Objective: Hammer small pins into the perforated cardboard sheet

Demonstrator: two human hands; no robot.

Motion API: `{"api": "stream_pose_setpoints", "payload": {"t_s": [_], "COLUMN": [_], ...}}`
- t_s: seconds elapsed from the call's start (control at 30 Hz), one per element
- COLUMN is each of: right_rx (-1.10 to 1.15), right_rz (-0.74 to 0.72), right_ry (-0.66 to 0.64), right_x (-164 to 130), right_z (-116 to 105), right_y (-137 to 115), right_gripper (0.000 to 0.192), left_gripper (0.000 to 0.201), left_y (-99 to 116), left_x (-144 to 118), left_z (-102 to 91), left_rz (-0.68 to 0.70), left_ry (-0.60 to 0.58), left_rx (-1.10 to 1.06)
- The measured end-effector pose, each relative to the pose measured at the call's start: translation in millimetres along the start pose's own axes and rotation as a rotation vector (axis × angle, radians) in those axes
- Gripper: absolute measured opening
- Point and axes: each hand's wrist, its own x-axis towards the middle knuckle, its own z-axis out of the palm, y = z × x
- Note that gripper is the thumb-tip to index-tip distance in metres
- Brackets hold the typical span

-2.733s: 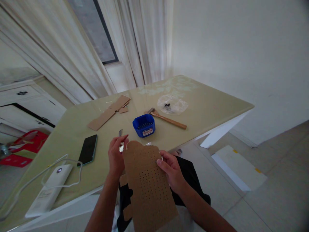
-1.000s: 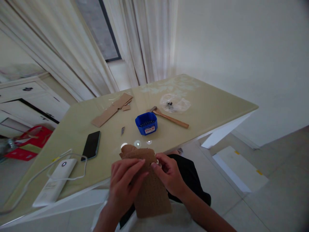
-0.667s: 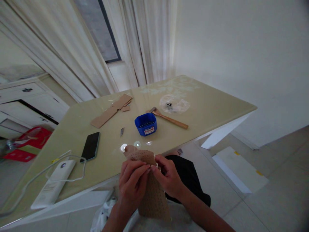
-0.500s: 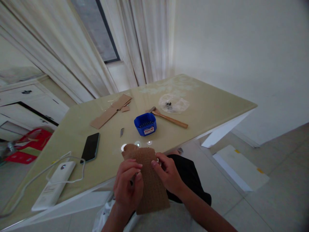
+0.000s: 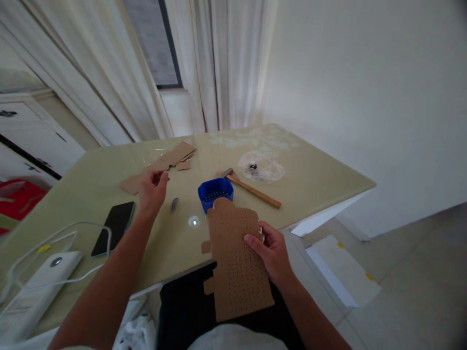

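A brown cardboard piece point(image 5: 239, 257) with rows of small holes and tabs along its left edge tilts over my lap. My right hand point(image 5: 273, 253) grips its right edge, thumb on the face and fingers behind. Out over the table, my left hand point(image 5: 153, 189) is beside the cardboard scraps point(image 5: 177, 153), thumb and fingers pinched together. Whatever is between those fingertips, if anything, is too small to make out. Just behind the cardboard piece's top stands a blue plastic box point(image 5: 215, 187) with small dark spots inside. Small metal pieces point(image 5: 174, 204) lie right of my left wrist.
A hammer point(image 5: 255, 191) lies right of the blue box, near a clear plastic bag point(image 5: 262, 166) with small dark bits. At left are a phone point(image 5: 115, 226) and a white power strip point(image 5: 40, 296) with its cable. The table's edge point(image 5: 328, 209) runs along the right.
My left hand has left the cardboard piece and reached forward and left to the scraps. My right hand still holds the piece, which now shows more of its face and left tabs.
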Motion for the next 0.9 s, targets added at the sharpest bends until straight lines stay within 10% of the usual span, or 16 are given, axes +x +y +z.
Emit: {"api": "stream_pose_setpoints", "payload": {"t_s": [0.23, 0.57, 0.9], "right_rx": [0.041, -0.012, -0.072], "right_rz": [-0.063, -0.018, 0.202], "right_ry": [0.055, -0.264, -0.365], "right_x": [58.6, 199.7, 229.3], "right_z": [4.1, 42.2, 27.5], "right_y": [-26.0, -93.6, -40.0], "right_gripper": [0.045, 0.048, 0.045], "left_gripper": [0.034, 0.041, 0.046], "left_y": [-29.2, -35.3, -37.8], "left_x": [-20.4, -16.3, -28.4], "left_z": [14.0, 14.5, 10.5], "left_rz": [-0.074, -0.129, -0.149], "left_ry": [-0.090, -0.130, -0.195], "left_rx": [0.016, 0.004, 0.062]}}
